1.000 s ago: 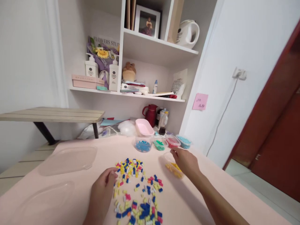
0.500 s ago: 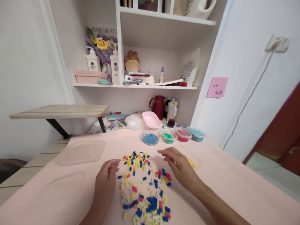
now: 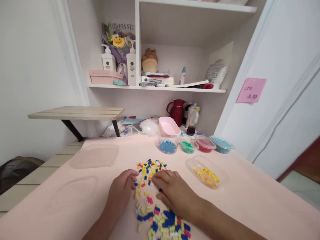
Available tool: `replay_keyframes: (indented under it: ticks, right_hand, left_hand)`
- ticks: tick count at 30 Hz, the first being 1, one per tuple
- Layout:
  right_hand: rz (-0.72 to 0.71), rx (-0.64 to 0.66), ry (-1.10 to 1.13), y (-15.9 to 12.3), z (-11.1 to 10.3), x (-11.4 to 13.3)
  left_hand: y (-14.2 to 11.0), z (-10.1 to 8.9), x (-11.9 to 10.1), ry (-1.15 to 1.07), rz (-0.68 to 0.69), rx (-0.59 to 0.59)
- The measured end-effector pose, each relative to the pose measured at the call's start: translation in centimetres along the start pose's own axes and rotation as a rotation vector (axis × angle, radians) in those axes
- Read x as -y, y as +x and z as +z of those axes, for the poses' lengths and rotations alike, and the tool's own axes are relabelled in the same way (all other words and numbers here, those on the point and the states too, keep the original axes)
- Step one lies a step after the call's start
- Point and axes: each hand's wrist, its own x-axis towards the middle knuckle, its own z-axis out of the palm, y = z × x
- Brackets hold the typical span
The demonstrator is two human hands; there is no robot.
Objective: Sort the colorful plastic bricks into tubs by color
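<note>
Small toy bricks in blue, yellow, pink, white and orange form a pile [image 3: 151,165] on the pink tabletop, with a looser spread of bricks [image 3: 165,221] nearer to me. My right hand [image 3: 172,190] reaches across the bricks, fingers stretched and apart, the fingertips at the near edge of the pile. It covers some bricks, and nothing shows held in it. At the pile's left side is my left hand [image 3: 122,186], its fingers loosely bent and apart, without a visible brick. A clear tray of yellow bricks [image 3: 207,176] stands right of my right hand.
Behind the pile are clear tubs of blue bricks [image 3: 167,146], green bricks [image 3: 187,146], red pieces [image 3: 205,145] and light-blue pieces [image 3: 222,143]. A pink container [image 3: 169,126] sits behind the blue tub. Two clear lids, one a far lid [image 3: 95,156], lie at left.
My right hand has moved left and nearer, from beside the pile onto the bricks, uncovering the yellow tray. My left hand stays beside the pile. The view has swung slightly left.
</note>
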Motion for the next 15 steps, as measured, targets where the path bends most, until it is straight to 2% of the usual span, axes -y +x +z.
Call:
replay_keyframes:
  ticks: [3, 6, 10, 15]
  right_hand:
    - [0.012, -0.02, -0.022, 0.2, 0.3, 0.1]
    - [0.021, -0.057, -0.003, -0.3, 0.9, -0.3]
    - [0.038, -0.118, -0.007, -1.0, 1.5, -0.9]
    - [0.016, -0.148, -0.082, -0.4, 2.1, -0.7]
  left_hand:
    - [0.1, 0.4, 0.3, -0.074, -0.006, 0.065]
    - [0.2, 0.6, 0.5, -0.081, 0.029, 0.057]
    - [0.1, 0.3, 0.1, 0.106, 0.141, -0.051]
    - [-0.3, 0.2, -0.4, 0.337, 0.094, -0.044]
